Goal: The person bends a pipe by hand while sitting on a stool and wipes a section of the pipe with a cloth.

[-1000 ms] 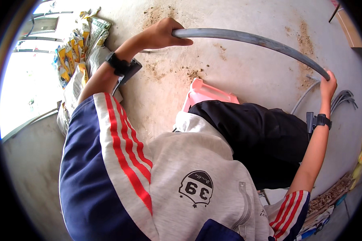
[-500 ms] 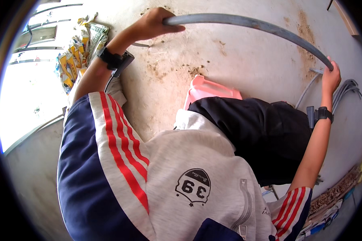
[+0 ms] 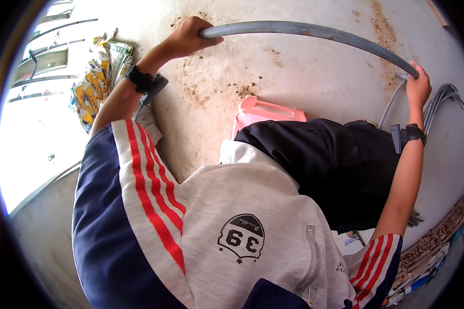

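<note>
A long grey pipe [image 3: 304, 27], curved in an arch, spans between my two hands across the upper part of the view. My left hand [image 3: 189, 37] is closed round its left end, with the thumb along the underside. At the other end, my right hand [image 3: 419, 86] grips the pipe with the fingers wrapped round it. Each wrist wears a black strap with a small dark device. Below the arch, a pink plastic stool [image 3: 269, 109] shows partly behind my black-trousered leg.
Several bent grey pipes [image 3: 441, 100] lie on the floor [image 3: 325, 72] beyond my right hand. Crumbs of dirt are scattered near the stool. Crumpled yellow and white sacks [image 3: 95, 77] lie at the left, near a bright opening. At the lower right lies a brown patterned bundle [image 3: 432, 238].
Both hands have shifted a little to the left with the pipe still between them. My left hand has come slightly lower in view and my right hand slightly higher.
</note>
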The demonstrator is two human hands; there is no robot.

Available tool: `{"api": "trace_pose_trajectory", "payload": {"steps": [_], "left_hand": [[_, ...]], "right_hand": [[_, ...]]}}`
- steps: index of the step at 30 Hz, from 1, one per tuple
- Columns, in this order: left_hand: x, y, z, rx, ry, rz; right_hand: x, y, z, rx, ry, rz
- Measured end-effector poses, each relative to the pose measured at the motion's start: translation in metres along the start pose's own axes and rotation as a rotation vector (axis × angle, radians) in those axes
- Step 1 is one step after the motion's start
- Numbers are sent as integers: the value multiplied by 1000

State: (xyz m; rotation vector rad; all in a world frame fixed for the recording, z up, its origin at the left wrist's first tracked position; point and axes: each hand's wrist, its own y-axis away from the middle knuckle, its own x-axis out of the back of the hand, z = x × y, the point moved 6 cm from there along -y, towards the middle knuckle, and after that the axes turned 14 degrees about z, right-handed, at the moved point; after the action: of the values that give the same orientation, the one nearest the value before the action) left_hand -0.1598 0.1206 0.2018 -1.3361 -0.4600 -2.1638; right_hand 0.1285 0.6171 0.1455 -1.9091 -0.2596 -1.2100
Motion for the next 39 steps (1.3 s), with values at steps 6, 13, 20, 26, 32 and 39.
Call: {"api": "trace_pose_trajectory", "payload": {"steps": [6,13,20,26,32,39], "left_hand": [[6,-10,17,-38,32,105],[0,-6,17,8,61,66],[4,0,26,-90,49,157],[5,21,22,-81,24,263],[9,25,52,-98,45,364],[-44,26,105,-305,28,274]], "right_hand": [[4,-2,19,-63,-86,50],[7,-3,10,-100,-43,11],[9,10,16,-126,-274,123],[54,-13,-23,87,-221,216],[93,-65,-16,34,-210,206],[36,-49,23,167,-300,246]]}}
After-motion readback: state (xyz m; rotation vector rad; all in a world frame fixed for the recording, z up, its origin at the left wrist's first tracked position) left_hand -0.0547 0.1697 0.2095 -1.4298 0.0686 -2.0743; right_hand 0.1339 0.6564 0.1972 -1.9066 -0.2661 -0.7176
